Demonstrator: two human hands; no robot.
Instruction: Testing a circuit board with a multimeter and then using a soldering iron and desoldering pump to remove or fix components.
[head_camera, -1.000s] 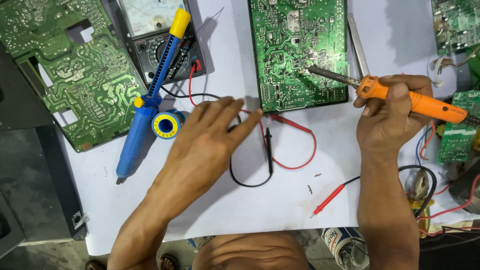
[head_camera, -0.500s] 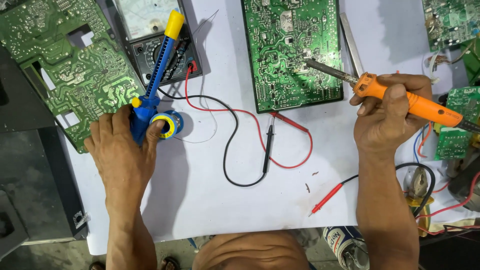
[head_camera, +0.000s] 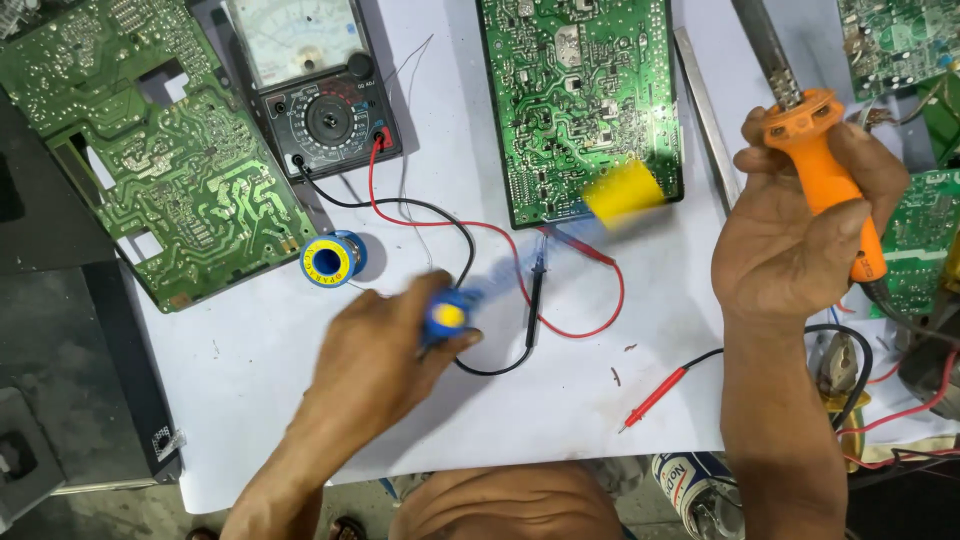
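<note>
Now the left hand (head_camera: 375, 355) is gripping the blurred blue desoldering pump (head_camera: 530, 255), the right hand (head_camera: 790, 240) is clutching the orange soldering iron (head_camera: 815, 170), and neither is touching the green circuit board (head_camera: 580, 100) yet.

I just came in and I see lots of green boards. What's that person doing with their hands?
A person sits at a white table covered with green circuit boards. The right hand grips an orange-handled soldering iron, tip pointing up and away. The left hand holds a blue and yellow desoldering pump, blurred because it is swinging toward the middle circuit board. A dial meter with red and black leads and a small solder spool lie nearby.
</note>
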